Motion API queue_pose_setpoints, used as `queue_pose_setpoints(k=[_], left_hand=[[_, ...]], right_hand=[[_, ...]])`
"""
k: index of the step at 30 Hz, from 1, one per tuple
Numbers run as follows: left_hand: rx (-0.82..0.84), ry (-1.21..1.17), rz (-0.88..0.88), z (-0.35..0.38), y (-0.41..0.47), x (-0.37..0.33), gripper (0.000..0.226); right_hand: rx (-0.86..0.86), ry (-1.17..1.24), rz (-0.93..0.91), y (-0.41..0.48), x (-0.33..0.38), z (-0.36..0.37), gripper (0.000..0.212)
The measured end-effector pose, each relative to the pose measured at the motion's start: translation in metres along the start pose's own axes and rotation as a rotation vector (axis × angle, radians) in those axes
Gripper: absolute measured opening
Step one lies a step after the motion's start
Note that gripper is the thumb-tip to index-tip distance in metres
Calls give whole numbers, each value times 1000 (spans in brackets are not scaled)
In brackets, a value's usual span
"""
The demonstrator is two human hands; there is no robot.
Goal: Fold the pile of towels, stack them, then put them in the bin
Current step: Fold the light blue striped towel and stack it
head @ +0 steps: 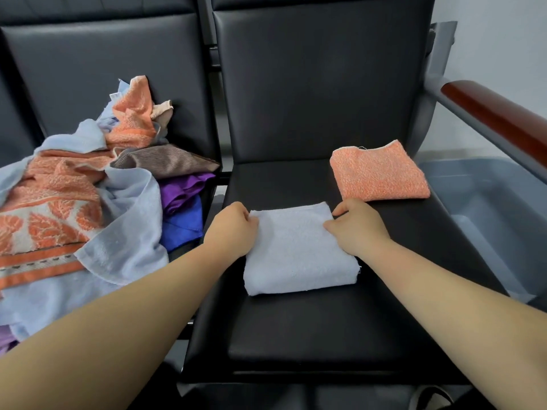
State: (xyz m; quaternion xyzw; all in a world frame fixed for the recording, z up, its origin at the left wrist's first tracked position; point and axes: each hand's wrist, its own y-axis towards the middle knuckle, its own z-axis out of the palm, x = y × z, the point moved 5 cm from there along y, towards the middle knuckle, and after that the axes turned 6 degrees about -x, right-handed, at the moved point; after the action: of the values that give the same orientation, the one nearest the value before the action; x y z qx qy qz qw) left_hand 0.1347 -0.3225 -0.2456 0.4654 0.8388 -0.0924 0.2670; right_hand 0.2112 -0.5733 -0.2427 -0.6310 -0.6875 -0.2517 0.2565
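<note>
**Me:** As I look down, the black seat fills most of what I see, with open cushion on my side of the towels. The pile of unfolded towels sprawls over the next seat, to my left.

**Other:** And the bin?

**Me:** The bin sits low, past the seat's right edge and under the armrest.

**Other:** What's folded so far?

**Me:** An orange towel lies flat at the seat's far right corner. The blue towel lies folded mid-seat, just beside it, its longer side running away from me and a little askew.

**Other:** Your grip?

**Me:** Both sets of fingers are curled. My left hand pinches its far left corner. My right hand pinches the far right edge, thumb on top.

**Other:** Where next?

**Me:** Onto the orange one, I'd guess. That's away from me and to the right, so my right hand is the nearer. Only cushion lies between the two towels. The armrest matters later, for the drop into the bin.
</note>
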Motion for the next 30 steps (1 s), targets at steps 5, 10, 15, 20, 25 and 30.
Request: queue_pose_setpoints(k=[5,10,15,20,25,30], left_hand=[[39,168,0,-1,-7,0,30],[305,147,-149,1,-20,0,20],[198,-223,-216,-1,-30,-11,14],[15,-386,-79,-9,-25,-62,20],[-33,-498,51,2,13,-139,17],[28,-510,72,50,64,-207,14]], right_hand=[[213,-376,26,-3,4,1,41],[378,-374,57,-19,10,2,33],[349,-163,51,-22,9,-5,21],[149,49,33,-4,11,-41,47],[-128,26,-54,42,2,-100,37],[-234,-11,23,109,-37,-128,23]])
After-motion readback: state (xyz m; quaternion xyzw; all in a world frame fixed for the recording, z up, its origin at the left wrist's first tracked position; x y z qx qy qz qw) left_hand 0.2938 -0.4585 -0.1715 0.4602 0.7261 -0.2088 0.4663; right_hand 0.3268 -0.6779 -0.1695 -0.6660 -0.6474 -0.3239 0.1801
